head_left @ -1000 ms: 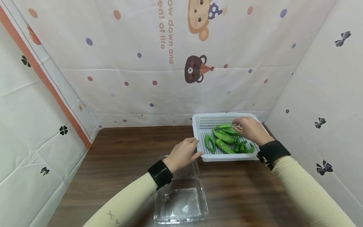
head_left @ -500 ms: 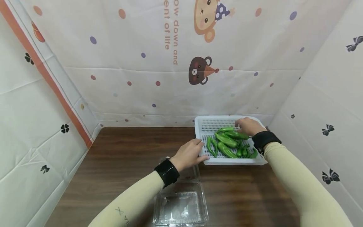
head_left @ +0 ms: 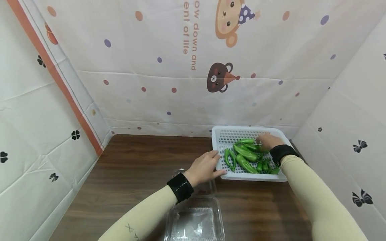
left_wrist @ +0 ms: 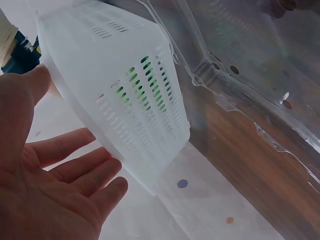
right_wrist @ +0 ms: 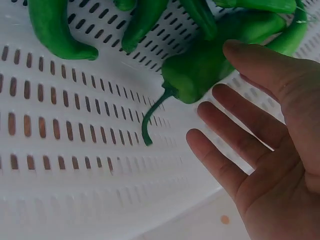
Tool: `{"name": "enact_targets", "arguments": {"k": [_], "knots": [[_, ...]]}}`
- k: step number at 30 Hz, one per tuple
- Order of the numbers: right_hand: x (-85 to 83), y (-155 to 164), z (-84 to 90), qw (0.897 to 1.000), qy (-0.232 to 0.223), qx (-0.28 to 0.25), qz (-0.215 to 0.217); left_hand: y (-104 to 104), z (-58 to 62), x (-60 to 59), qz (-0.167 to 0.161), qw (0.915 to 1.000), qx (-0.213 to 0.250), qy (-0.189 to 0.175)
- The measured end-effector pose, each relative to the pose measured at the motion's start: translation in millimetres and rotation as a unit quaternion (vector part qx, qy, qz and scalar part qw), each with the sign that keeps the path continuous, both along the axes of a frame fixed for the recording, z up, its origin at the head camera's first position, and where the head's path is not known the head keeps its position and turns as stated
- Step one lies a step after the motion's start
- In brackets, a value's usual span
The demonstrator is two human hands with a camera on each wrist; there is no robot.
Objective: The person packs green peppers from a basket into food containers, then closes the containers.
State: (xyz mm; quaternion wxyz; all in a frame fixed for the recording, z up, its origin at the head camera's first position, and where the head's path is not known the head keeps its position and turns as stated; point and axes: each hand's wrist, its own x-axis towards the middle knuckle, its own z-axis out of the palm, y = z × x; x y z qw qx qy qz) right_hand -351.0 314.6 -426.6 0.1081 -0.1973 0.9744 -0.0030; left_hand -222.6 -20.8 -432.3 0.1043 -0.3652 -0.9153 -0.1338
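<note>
A pale cloth printed with dots and cartoon bears (head_left: 150, 97) hangs along the far edge of the brown wooden table (head_left: 129, 167). A white perforated basket (head_left: 253, 178) stands at the table's far right corner. Nearer, a clear hinged box (head_left: 196, 224) lies open, its far half partly hidden below the person's left arm.

The left hand (head_left: 203, 168) touches the basket's left rim near its near left corner, thumb apart from the lightly bent fingers. The right hand (head_left: 269, 142) is inside the basket's far right part, its thumb over a big green pepper (right_wrist: 187, 75) and three fingers spread apart beside it; from here I cannot tell whether the thumb presses. That pepper's stem (right_wrist: 150, 125) points toward a side wall.

More plump peppers (head_left: 245, 153) lie mid-basket, with two thin peppers (head_left: 230, 160) near the left wall.
</note>
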Motion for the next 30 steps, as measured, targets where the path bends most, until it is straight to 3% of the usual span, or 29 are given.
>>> {"name": "enact_targets", "arguments": {"k": [11, 20, 30], "knots": [[-4.5, 0.8, -18.2, 0.999, 0.014, -0.021, 0.024, -2.1, -4.8, -0.3, -0.010, 0.9996, 0.011, 0.022], [-9.5, 10.7, -22.1, 0.999, 0.010, -0.011, 0.029, -0.5, -6.1, -0.9, -0.018, 0.9984, 0.018, 0.051], [-10.2, 9.1, -22.7, 0.999, 0.026, -0.019, 0.025, -3.1, -10.4, 1.8, -0.004, 0.9977, 0.008, 0.067]]}}
